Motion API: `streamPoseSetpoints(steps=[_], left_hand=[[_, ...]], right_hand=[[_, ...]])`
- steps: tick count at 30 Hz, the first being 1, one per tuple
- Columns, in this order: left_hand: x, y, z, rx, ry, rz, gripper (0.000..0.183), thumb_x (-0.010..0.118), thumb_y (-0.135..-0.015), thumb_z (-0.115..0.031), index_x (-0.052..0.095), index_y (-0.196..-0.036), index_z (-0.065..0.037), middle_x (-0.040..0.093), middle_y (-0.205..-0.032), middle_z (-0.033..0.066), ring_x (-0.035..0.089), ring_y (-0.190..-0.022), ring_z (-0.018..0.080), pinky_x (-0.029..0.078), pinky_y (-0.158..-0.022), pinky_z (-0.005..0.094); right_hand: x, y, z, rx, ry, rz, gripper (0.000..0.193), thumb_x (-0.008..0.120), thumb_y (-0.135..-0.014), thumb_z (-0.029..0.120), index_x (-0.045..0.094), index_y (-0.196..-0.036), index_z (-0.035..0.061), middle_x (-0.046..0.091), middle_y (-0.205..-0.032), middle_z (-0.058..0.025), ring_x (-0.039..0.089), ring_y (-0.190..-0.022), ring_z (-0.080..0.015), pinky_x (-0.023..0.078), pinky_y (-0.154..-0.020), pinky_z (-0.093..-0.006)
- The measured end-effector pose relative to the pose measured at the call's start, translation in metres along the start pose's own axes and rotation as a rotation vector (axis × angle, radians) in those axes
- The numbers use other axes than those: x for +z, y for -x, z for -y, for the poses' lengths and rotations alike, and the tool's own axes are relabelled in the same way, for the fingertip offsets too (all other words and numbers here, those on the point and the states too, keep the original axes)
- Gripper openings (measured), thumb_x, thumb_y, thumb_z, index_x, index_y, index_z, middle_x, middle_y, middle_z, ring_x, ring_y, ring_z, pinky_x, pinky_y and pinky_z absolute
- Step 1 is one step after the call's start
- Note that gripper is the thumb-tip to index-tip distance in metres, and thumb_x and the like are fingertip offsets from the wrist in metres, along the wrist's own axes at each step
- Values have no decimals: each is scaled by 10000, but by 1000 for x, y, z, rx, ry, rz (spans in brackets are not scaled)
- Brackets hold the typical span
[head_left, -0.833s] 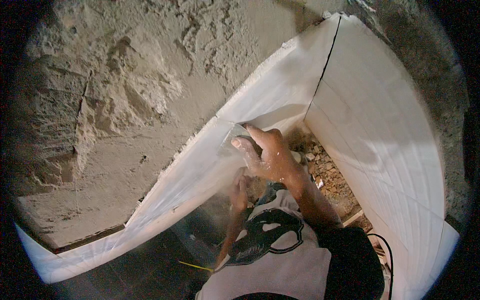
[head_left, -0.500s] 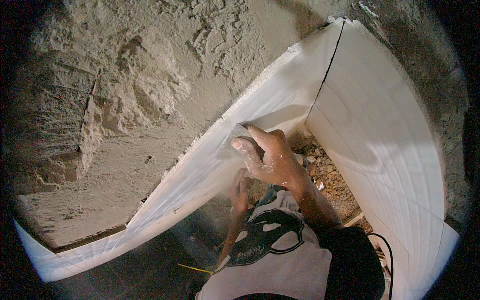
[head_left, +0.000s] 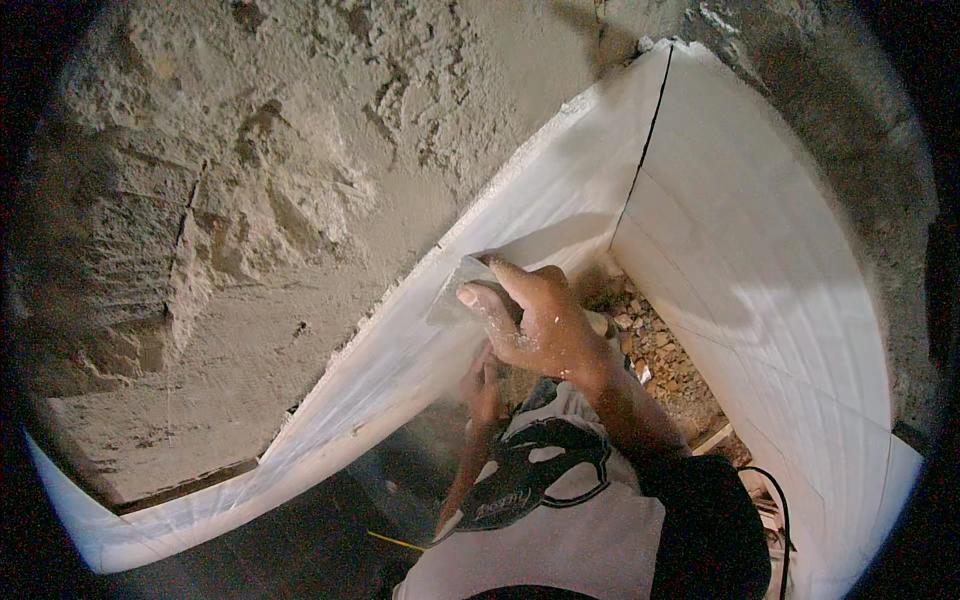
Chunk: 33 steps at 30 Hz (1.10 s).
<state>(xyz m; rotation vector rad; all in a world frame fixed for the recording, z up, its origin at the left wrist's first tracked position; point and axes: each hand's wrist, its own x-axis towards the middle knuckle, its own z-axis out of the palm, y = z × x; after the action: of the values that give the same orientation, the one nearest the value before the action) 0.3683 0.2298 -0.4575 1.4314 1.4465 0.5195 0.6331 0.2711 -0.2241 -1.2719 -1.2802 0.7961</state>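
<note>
Over the face of the left white panel [head_left: 390, 360], near its middle, sits a thin pale sheet [head_left: 450, 300], cloudy and partly see-through, tilted and reaching out past my thumb. My right grip [head_left: 530, 315] pinches it, thumb on the near side and forefinger curved round the upper edge, with a hollow between the two; whether the sheet lies flat to the panel I cannot tell. White flecks dot the back of that grip. Below it, close to the panel's lower edge, is my left grip [head_left: 485, 385], dim and blurred; I cannot tell whether it is spread or pressed together, or on anything.

My right grip's shadow [head_left: 560, 238] falls on the panel above. Farther right, a dark gap [head_left: 645, 150] separates it from the right white panel [head_left: 770, 260], which meets it at an angle. In the corner below lies brown rubble [head_left: 660, 360]. Rough grey wall [head_left: 300, 190] spreads up and left beyond the panel's crumbly rim. Nearer me are my pale shirt [head_left: 560, 545] with its black print, a thin yellow strip [head_left: 398, 541] at left and a black cable [head_left: 783, 515] curving down at right.
</note>
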Motion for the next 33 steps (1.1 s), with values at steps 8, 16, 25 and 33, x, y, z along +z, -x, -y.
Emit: streamPoseSetpoints(steps=[8, 16, 25, 33], left_hand=[[-4, 6, -16, -28, -133, -2, 387, 504, -1086, -242, 625, -1324, 39, 657, -1330, 192, 605, -1216, 252, 436, -1065, 376], [0, 1, -7, 68, 62, -18, 379, 501, -1085, -216, 611, -1344, 38, 606, -1415, 189, 538, -1318, 266, 395, -1120, 386], [-3, -5, 40, 12, 31, -28, 365, 522, -1066, -176, 607, -1357, 27, 601, -1428, 192, 532, -1336, 261, 379, -1135, 385], [-5, -4, 28, 47, -12, -97, 325, 643, -980, -245, 689, -1152, 26, 732, -1080, 131, 658, -976, 223, 512, -867, 369]], right_hand=[[3, -2, 5, -2, 17, 7, 293, 652, -965, 222, 642, -1155, -1, 721, -908, -230, 707, -859, -432, 543, -745, -466], [4, -1, 8, -3, 2, -4, 311, 665, -957, 207, 631, -1190, 4, 723, -898, -236, 716, -847, -429, 550, -718, -459], [8, 0, 8, 11, 50, 1, 296, 653, -974, 232, 622, -1159, 3, 707, -820, -226, 707, -804, -438, 536, -693, -477], [16, 0, 5, -43, -37, -51, 316, 643, -987, 230, 622, -1192, -10, 705, -821, -229, 707, -780, -435, 536, -643, -453]])
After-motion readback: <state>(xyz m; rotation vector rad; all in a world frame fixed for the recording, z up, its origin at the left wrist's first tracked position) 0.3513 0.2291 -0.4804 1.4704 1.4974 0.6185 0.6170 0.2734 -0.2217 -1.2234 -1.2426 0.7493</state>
